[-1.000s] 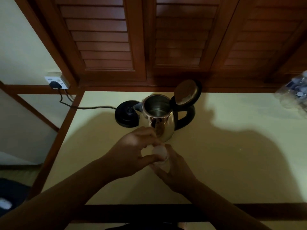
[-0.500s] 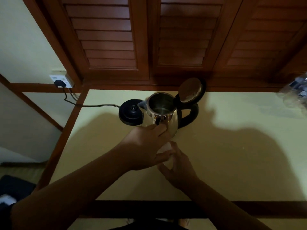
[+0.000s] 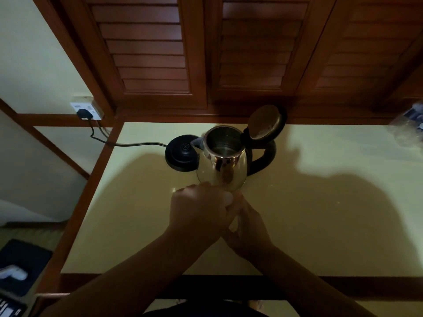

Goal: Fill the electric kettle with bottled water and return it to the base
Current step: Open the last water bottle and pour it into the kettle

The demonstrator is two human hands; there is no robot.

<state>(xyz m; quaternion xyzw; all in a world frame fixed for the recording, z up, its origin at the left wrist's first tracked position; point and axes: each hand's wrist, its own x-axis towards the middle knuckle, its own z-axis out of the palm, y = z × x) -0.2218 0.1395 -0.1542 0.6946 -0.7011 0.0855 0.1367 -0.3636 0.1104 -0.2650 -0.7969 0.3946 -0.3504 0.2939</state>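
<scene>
Where the two hands meet just in front of the kettle (image 3: 223, 164), the left hand (image 3: 199, 210) is curled into a fist over the top of a small pale object, seemingly the bottle (image 3: 229, 196), of which only a sliver shows. The right hand (image 3: 247, 225) wraps its fingers round the same object from below, so each grip is closed on it. The steel kettle stands upright on the worktop (image 3: 320, 202), touching the hands' far side, its lid (image 3: 266, 122) flipped up and its black handle (image 3: 265, 159) pointing right. Just left of it, partly hidden behind its spout, sits the black base (image 3: 182, 154), unoccupied. A cord (image 3: 128, 144) runs from the base to a plug (image 3: 83, 113) in the wall socket. More clear bottles (image 3: 409, 126) lie at the far right edge.
</scene>
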